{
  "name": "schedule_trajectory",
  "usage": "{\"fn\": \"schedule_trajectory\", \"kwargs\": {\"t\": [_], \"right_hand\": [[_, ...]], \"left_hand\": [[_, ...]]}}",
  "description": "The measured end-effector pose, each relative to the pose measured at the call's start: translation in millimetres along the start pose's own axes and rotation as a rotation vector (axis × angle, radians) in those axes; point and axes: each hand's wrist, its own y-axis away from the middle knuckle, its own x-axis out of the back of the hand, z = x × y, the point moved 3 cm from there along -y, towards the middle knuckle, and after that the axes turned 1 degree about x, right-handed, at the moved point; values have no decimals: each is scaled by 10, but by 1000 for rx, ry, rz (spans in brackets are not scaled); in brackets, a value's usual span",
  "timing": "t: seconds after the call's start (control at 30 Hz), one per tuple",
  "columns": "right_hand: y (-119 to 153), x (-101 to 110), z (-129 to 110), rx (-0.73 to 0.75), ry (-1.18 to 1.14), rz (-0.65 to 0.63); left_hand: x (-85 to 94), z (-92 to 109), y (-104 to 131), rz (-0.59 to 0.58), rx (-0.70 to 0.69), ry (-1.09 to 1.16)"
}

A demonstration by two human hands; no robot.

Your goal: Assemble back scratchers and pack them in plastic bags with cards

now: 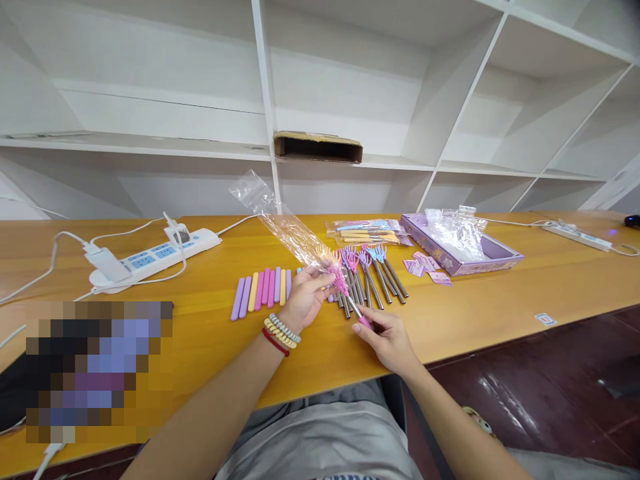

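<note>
My left hand [306, 297] is closed on a long clear plastic bag [285, 227], which stretches away up and left from the fingers. At those fingers is the pink claw head of a back scratcher [355, 306] with a metal shaft; whether the head is inside the bag's mouth, I cannot tell. My right hand [387, 337] grips its pink handle. Behind the hands lie several back scratchers [373, 273] with purple, pink, blue and yellow claw heads and bare metal shafts. Left of them is a row of loose purple, yellow and pink handles [259, 291], partly hidden by my left hand.
Bagged scratchers [367, 232] lie farther back. A purple box [480, 265] holds clear bags [457, 233], with small pink cards [425, 265] beside it. A power strip [155, 259] with cables sits left, another strip [575, 235] right. White shelving bears a cardboard box [319, 148].
</note>
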Motion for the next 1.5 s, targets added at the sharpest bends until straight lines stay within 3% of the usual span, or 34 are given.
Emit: {"fn": "schedule_trajectory", "kwargs": {"t": [0.2,0.47,0.67,0.8,0.97,1.1,1.27,1.4,1.5], "right_hand": [[5,-40,6,-184,-121,-87],[32,-30,74,-237,-234,-9],[15,-64,29,-304,-335,-78],[-5,-65,20,-364,-401,-141],[-38,-16,13,-302,-566,-167],[-50,15,5,-296,-610,-157],[-26,20,27,-205,-529,-90],[24,38,27,-43,-213,-12],[52,52,-12,88,-24,18]], "left_hand": [[-35,9,14,-4,43,-40],[-138,-186,102,-24,114,-129],[-144,-145,101,-14,45,-149],[-104,-43,48,76,-21,-117],[59,118,-55,249,-135,-43],[186,174,-120,298,-150,-9],[109,108,-80,218,-93,-45],[-12,28,-14,101,-13,-118],[-34,8,9,79,4,-137]]}}
